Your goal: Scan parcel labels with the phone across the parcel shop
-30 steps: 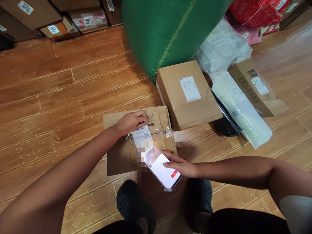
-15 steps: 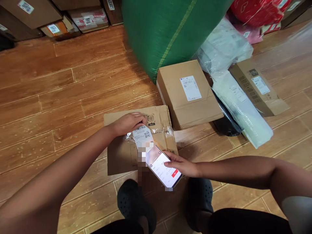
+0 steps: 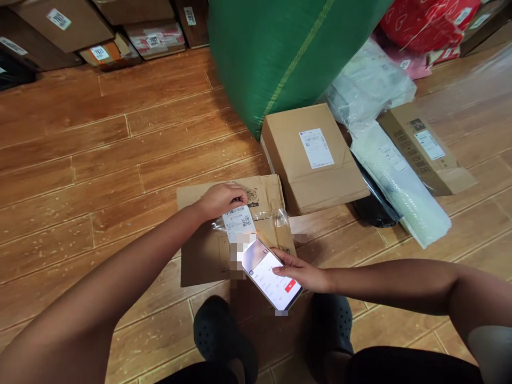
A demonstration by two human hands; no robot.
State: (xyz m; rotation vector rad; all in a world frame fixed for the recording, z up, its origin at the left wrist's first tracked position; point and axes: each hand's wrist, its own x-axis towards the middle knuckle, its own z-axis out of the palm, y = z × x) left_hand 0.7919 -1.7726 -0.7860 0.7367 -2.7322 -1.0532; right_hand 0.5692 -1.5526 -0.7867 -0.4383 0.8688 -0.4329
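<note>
My right hand [image 3: 302,271] holds a smartphone [image 3: 274,277], thumb over its lit screen, which shows a white page with a red button. The phone is above a brown cardboard box [image 3: 204,261] on the floor. A white shipping label [image 3: 239,220] with a barcode and a QR code lies on this box, its lower part hidden by the phone and a blurred patch. My left hand [image 3: 224,199] rests over the box with its fingers closed at the label's top edge, seemingly pinching it. Clear tape [image 3: 281,217] crosses the box.
A larger labelled carton [image 3: 316,184] stands beyond to the right, against a tall green sack [image 3: 276,58]. Plastic-wrapped parcels [image 3: 404,181] and a long box [image 3: 424,141] lie farther right. Numbered boxes [image 3: 76,24] line the back left. My dark clogs [image 3: 218,325] flank the near side.
The whole view has shifted slightly, so things appear a little farther right. Both hands keep the same places over the box, and the phone stays in my right hand.
</note>
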